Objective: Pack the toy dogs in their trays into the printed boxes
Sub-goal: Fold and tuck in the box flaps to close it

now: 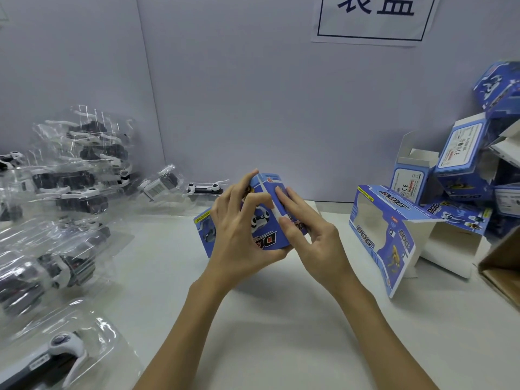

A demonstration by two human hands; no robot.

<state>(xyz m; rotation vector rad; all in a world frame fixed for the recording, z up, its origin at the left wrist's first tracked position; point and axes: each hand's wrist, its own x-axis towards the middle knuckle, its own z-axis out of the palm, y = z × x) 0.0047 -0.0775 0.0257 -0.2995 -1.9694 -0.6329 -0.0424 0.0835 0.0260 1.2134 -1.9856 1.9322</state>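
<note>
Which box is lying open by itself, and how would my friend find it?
Look at the heap of blue printed boxes on the right of the white table. Just in front of it, nearer the hands, lies the open box. Unlike its neighbours, it stands apart from the heap with its clear window toward you and its white inside showing.

Bare table [267, 319] open centre front; trayed toy dogs [64, 192] crowd left, printed boxes [455, 175] right
</note>
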